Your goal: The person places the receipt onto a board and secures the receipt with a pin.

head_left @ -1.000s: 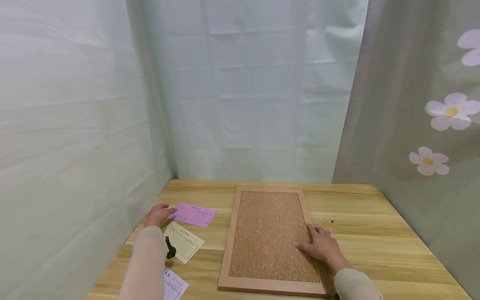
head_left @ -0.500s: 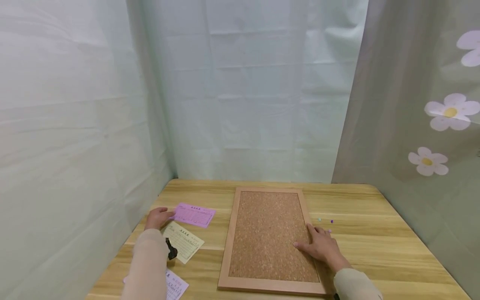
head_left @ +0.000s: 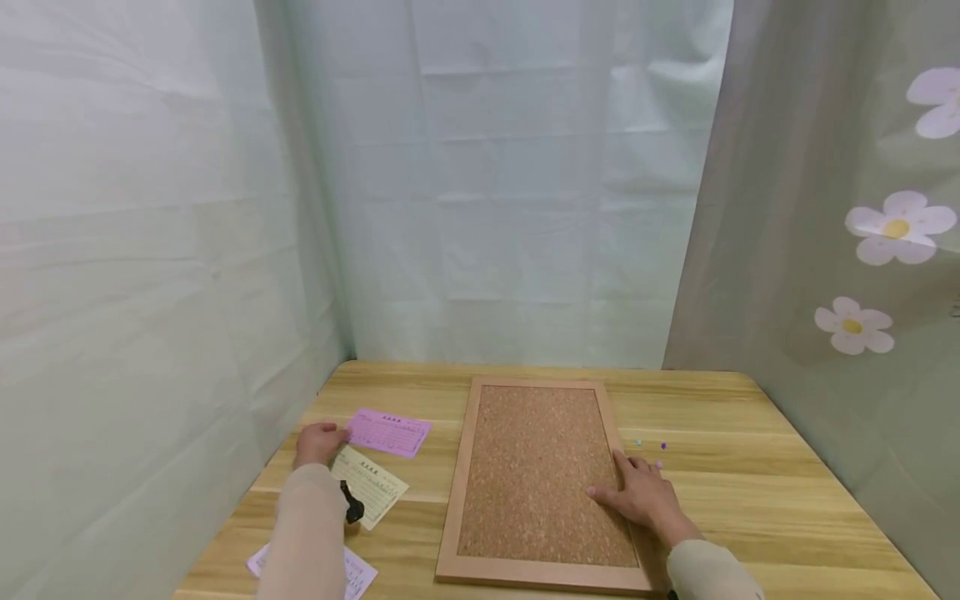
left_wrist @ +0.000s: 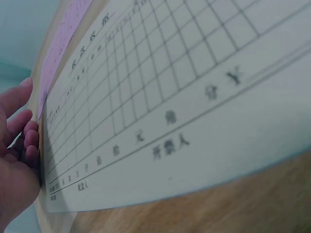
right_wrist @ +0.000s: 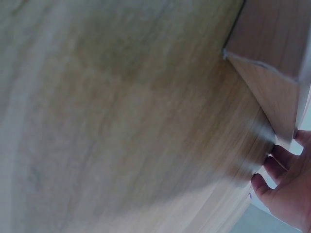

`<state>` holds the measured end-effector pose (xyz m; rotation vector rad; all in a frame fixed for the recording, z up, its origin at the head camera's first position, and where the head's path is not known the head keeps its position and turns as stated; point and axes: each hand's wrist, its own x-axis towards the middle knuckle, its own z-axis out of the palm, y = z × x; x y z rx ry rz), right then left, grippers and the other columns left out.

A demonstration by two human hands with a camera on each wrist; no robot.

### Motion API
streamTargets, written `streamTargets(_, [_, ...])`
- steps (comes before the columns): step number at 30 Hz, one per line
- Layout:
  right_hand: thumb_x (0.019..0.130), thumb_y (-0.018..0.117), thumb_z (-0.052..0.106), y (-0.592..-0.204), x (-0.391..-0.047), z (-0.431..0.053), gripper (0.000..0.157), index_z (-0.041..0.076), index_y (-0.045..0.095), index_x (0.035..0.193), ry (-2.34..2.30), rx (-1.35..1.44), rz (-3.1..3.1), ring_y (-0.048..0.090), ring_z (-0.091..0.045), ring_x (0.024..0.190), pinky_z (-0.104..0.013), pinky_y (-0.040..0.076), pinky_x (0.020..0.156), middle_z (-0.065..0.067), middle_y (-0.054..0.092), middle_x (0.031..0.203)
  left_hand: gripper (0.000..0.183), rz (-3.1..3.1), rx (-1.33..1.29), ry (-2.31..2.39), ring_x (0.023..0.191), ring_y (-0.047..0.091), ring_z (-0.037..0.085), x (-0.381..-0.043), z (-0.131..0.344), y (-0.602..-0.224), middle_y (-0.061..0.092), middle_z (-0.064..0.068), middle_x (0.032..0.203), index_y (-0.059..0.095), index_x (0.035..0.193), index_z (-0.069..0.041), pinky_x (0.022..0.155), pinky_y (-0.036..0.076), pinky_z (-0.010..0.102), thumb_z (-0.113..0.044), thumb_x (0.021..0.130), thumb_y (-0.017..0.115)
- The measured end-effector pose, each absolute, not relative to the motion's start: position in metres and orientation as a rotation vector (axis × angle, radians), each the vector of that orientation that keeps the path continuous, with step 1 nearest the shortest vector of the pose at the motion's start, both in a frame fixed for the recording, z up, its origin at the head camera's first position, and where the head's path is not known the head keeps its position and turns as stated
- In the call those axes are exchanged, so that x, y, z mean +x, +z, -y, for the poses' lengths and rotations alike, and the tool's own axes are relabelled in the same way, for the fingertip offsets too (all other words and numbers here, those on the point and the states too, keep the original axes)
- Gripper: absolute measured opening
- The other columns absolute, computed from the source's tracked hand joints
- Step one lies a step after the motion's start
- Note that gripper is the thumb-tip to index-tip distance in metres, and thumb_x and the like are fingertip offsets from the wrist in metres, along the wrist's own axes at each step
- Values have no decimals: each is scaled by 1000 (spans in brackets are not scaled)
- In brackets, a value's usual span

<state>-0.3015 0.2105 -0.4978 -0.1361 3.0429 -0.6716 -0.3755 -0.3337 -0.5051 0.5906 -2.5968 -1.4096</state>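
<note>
At the left, a pink receipt slip (head_left: pixel 388 432) lies on the table, and my left hand (head_left: pixel 318 444) is at its left edge. Its fingers are loosely bent; in the left wrist view the fingertips (left_wrist: pixel 30 125) are beside the slips, with no paper visibly pinched. Just nearer is a yellow receipt slip (head_left: pixel 371 487), partly under the left wrist. A framed cork board (head_left: pixel 543 475) lies flat in the middle. My right hand (head_left: pixel 643 493) grips its right side, thumb on the cork face and fingers along the outer frame.
A pale purple slip (head_left: pixel 358 575) lies at the front left, partly hidden by the left sleeve. Several small push pins (head_left: pixel 663 446) are on the table right of the board. Pale curtains (head_left: pixel 510 208) stand round the wooden table (head_left: pixel 765 500).
My left hand has shifted slightly nearer and right along the pink slip's left edge, its fingers more bent. The sleeve uncovers more of the pale purple slip's left side. The right hand stays put.
</note>
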Motion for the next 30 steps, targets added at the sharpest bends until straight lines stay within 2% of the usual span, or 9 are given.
streamTargets(11, [85,64,66,-501,-303,-211,98,-2,36,150,-658,-136,-3049,24,-69,129,-73,29,98,-40,40,140,46,2593,672,-1279,117,49,49,-380,332,-512,55,32,126,58,122,11,99,36,56,-24,92,65])
streamTargets(30, [84,65,66,-502,-303,-210,99,-2,36,150,-667,-123,-3057,24,-69,130,-73,29,98,-39,41,139,38,2563,627,-1189,106,54,48,-380,323,-512,60,34,113,60,112,16,95,38,55,-13,89,68])
